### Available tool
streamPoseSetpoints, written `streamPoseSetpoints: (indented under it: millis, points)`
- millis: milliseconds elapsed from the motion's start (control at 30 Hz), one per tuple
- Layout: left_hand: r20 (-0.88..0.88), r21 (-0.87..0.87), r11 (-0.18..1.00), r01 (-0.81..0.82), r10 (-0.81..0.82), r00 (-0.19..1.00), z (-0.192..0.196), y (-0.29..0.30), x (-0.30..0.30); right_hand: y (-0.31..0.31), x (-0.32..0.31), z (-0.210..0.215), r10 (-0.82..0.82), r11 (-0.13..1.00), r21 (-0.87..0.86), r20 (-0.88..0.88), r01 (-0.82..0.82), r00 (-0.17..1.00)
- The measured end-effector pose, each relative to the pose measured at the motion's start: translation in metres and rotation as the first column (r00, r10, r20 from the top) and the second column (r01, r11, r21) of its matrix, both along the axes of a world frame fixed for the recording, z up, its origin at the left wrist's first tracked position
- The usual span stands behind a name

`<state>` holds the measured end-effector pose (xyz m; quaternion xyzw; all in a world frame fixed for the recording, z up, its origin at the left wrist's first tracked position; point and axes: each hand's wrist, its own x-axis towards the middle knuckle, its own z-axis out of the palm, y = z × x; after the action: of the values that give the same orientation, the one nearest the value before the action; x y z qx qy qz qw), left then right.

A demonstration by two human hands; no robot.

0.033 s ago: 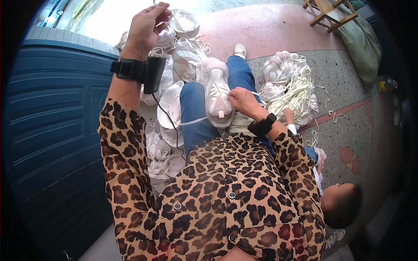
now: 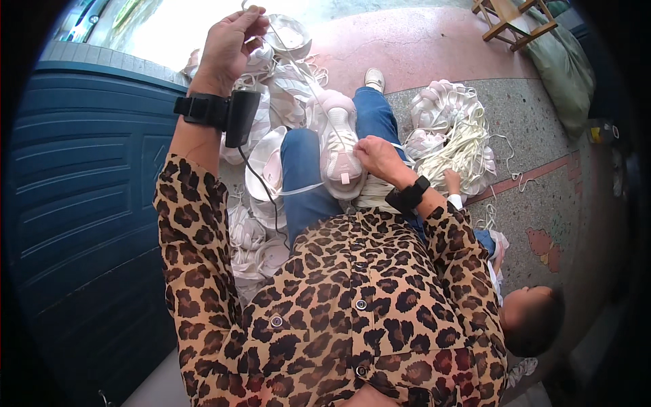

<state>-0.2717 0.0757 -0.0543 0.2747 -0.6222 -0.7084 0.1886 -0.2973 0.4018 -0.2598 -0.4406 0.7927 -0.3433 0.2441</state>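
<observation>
A pale pink and white sneaker [image 2: 344, 168] rests between my knees, its tongue tab toward me. My left hand [image 2: 230, 47] is raised at the far left, fingers pinched on a white shoelace [image 2: 291, 60]. That lace runs slantwise down to the sneaker's lacing. Beside the sneaker's right side, my right hand [image 2: 380, 159] is closed, thumb and fingertips together at the laces by the opening. The lace end in its fingers is mostly hidden. A white strap [image 2: 302, 189] crosses my left thigh.
Several pale shoes [image 2: 266, 169] are heaped left of my legs. On the right lies a tangle of cream laces [image 2: 461, 152] with more shoes. A small child [image 2: 532, 319] sits close on my right, one hand at the laces. A blue panelled door [image 2: 81, 183] stands left; a wooden stool [image 2: 508, 24] is far right.
</observation>
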Motion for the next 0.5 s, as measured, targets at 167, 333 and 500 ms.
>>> streamPoseSetpoints:
  millis: [167, 333, 500]
  points:
    - [-0.035, 0.084, 0.995, -0.052, 0.055, 0.998, -0.02, -0.011, 0.008, -0.014, -0.005, 0.001, 0.117, 0.987, 0.117, -0.084, -0.107, 0.99]
    - [0.014, 0.047, 0.994, -0.101, 0.101, 0.995, -0.031, -0.015, 0.012, -0.026, -0.01, 0.005, 0.143, 0.978, 0.146, 0.027, -0.146, 0.989]
    - [0.274, -0.775, 0.584, 0.24, -0.032, 0.961, -0.128, -0.001, 0.061, -0.03, -0.011, 0.005, 0.134, 0.987, 0.068, 0.177, -0.148, 0.975]
